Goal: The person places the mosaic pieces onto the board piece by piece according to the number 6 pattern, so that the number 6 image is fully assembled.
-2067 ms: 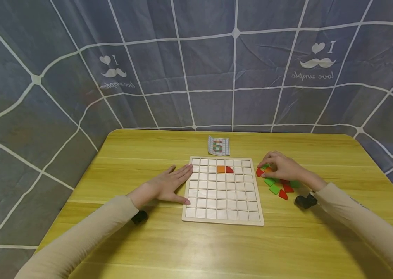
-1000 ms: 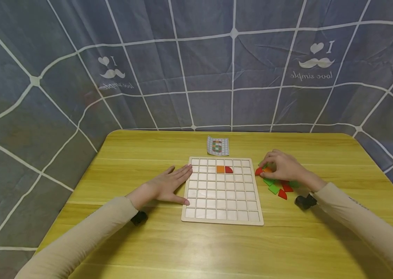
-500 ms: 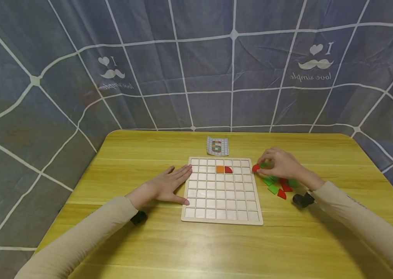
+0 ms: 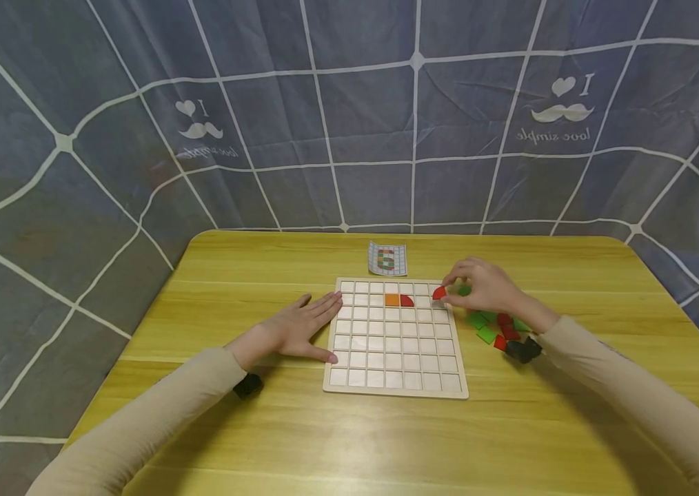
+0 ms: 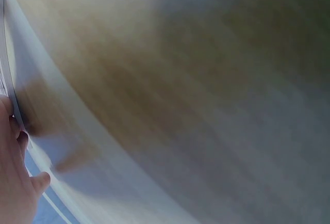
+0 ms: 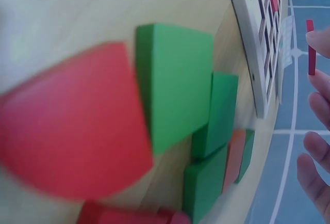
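My left hand (image 4: 300, 329) lies flat with straight fingers, fingertips and thumb resting on the left edge of a pale wooden grid board (image 4: 374, 342). Between thumb and finger, my right hand (image 4: 487, 288) pinches a red quarter-circle tile (image 4: 439, 293) above the board's upper right corner. Seen edge-on in the right wrist view, that held tile (image 6: 311, 48) looks like a thin red strip. In the board's second row an orange square tile (image 4: 392, 300) sits beside another red quarter-circle tile (image 4: 407, 301).
Loose green tiles (image 4: 485, 335) and red tiles (image 4: 509, 331) lie right of the board, partly under my right hand and its wrist camera (image 4: 523, 350). Behind the board is a small pattern card (image 4: 387, 260) with a coloured figure. A grey-blue curtain (image 4: 374, 124) hangs behind the table.
My right hand has lifted the red quarter-circle tile from the loose tiles and carried it left, over the board's right edge. My left hand has stayed in place.
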The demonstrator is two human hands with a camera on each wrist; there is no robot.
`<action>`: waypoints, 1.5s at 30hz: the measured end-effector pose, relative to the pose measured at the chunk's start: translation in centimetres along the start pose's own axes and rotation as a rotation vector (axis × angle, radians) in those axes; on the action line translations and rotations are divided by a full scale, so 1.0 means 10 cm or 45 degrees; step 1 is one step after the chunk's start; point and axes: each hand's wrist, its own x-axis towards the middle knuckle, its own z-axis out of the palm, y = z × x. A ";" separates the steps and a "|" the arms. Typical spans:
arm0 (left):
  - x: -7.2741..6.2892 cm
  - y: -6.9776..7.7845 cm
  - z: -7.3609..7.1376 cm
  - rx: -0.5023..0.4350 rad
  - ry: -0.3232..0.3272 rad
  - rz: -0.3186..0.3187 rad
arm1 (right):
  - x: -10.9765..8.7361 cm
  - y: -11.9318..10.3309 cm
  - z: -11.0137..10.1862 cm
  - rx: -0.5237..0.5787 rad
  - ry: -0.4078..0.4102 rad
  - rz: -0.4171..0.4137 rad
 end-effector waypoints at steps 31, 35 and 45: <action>0.01 0.01 0.00 -0.008 -0.003 -0.014 | 0.38 -0.35 0.24 0.225 -0.011 0.029; 0.01 0.01 0.00 -0.011 -0.006 -0.016 | 0.43 -0.40 0.27 0.232 -0.019 0.028; 0.00 0.02 -0.01 -0.016 -0.010 -0.020 | 0.54 -0.48 0.37 0.187 0.017 -0.032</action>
